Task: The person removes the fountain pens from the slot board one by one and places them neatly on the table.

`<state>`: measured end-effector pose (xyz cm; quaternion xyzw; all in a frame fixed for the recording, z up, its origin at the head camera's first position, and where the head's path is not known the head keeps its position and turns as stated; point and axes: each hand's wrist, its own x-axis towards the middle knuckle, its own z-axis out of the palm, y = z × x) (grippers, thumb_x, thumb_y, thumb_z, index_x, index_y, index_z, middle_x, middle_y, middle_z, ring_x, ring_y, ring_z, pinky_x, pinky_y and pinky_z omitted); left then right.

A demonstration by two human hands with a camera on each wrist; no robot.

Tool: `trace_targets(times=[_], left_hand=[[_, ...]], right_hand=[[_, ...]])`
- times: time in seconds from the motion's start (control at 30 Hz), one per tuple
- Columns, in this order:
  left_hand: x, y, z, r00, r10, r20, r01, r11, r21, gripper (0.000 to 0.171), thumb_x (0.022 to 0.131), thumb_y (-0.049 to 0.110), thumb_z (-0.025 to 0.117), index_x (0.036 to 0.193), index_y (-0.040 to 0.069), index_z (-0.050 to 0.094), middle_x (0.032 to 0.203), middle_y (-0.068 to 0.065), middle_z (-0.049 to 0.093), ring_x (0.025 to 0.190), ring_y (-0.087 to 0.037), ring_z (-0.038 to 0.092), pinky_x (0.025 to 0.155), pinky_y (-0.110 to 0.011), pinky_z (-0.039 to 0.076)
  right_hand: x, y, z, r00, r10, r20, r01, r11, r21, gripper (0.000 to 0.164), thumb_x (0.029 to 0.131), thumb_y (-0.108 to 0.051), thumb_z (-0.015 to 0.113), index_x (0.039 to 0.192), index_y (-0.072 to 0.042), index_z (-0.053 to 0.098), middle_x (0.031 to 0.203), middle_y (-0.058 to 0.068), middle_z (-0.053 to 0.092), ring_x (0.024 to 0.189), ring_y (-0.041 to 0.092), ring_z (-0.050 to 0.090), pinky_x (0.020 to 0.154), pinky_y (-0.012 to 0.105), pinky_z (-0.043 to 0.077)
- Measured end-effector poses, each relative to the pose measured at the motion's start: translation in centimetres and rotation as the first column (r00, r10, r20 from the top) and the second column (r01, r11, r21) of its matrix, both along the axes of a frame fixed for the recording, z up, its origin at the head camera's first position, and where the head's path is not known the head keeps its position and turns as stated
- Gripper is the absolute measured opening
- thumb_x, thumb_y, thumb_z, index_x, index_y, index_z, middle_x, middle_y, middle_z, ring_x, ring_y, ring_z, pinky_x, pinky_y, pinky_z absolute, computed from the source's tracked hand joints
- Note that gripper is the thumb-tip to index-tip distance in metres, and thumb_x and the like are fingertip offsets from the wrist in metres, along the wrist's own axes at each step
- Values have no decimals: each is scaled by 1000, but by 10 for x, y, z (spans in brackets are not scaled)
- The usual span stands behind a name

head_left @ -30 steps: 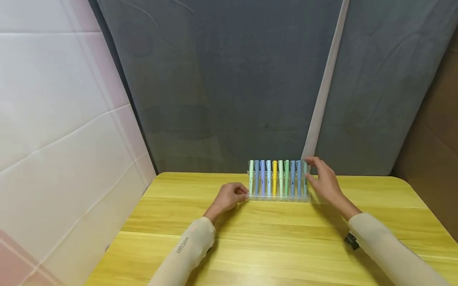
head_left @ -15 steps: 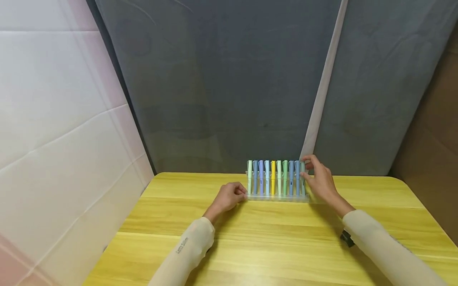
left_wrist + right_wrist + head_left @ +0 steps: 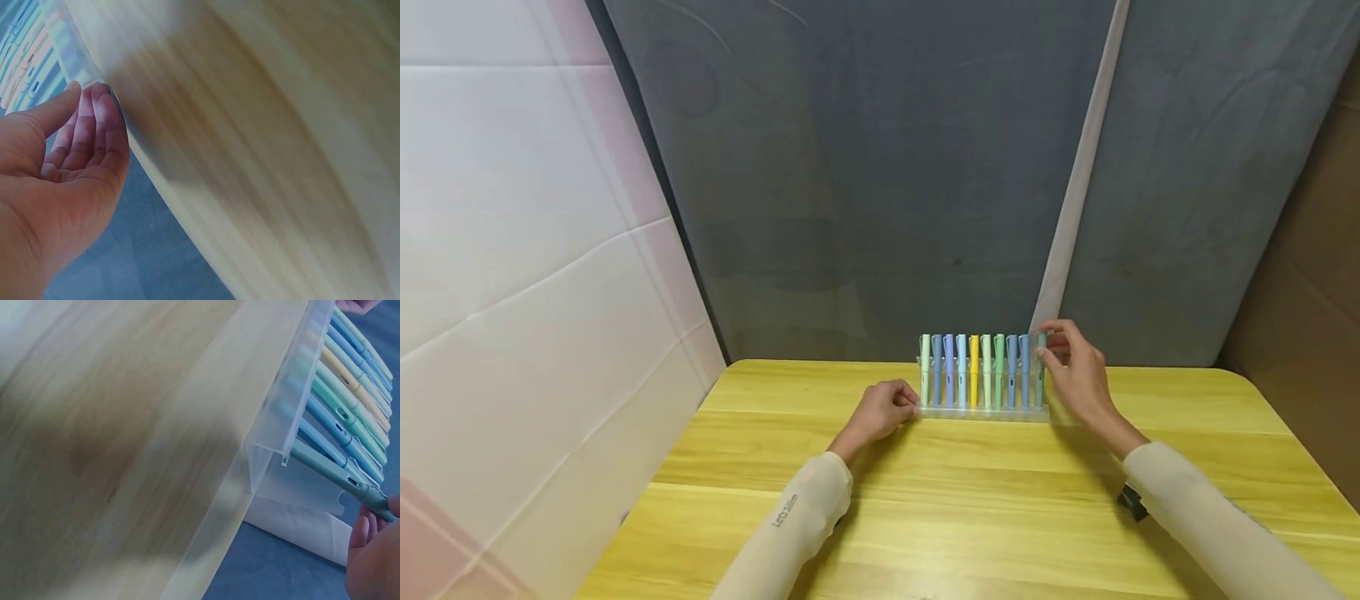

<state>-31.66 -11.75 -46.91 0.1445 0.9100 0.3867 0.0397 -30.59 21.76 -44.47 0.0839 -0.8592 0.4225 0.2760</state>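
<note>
We're pinching the clear rack (image 3: 983, 413) at 9 o'clock, left hand (image 3: 880, 410) nearly closed, and the teal pen (image 3: 331, 472) at 3, right hand (image 3: 1081, 375) likewise: probably light, stiff, slick, best grabbed up top.

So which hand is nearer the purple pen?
Left: the left hand grips the rack's left end, left of the purple pen; the right hand pinches the teal pen, farther off on the other side.

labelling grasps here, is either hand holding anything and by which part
The right hand pinches the grey-green pen by its upper end; the left hand pinches the clear rack at its left end.
</note>
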Motion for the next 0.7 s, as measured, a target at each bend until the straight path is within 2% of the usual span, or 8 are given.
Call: trace_targets(times=[0.1, 0.33, 0.5, 0.7], left_hand=[[-1, -2, 0, 1000, -3, 13, 3, 1000, 10, 5, 95, 5, 75, 100, 6, 74, 90, -7, 72, 72, -13, 58, 63, -22, 49], [-6, -3, 1, 998, -1, 58, -2, 999, 43, 4, 96, 5, 74, 100, 7, 75, 88, -7, 73, 67, -13, 58, 60, -23, 49], [-7, -1, 0, 998, -11, 64, 7, 999, 50, 5, 96, 6, 75, 101, 7, 75, 88, -6, 73, 66, -12, 59, 59, -23, 50], [-9, -1, -2, 998, -7, 67, 4, 999, 49, 5, 97, 9, 76, 101, 7, 73, 89, -6, 73, 66, -13, 59, 59, -24, 51]], right_hand=[[1, 2, 2, 1000, -6, -14, 5, 999, -52, 30, 103, -10, 67, 133, -11, 61, 116, 17, 72, 97, 23, 68, 79, 2, 42], [1, 12, 4, 996, -73, -46, 64, 982, -180, 31, 104, -12, 66, 134, -11, 62, 115, 15, 72, 89, -9, 60, 77, 4, 45], [3, 24, 6, 993, -113, -40, 100, 965, -241, 30, 104, -16, 64, 134, -13, 62, 114, 12, 70, 87, -12, 60, 74, 5, 46], [5, 34, 3, 987, -156, 31, 160, 968, -194, 27, 104, -19, 63, 130, -12, 64, 111, 10, 71, 85, -12, 58, 76, 8, 45]])
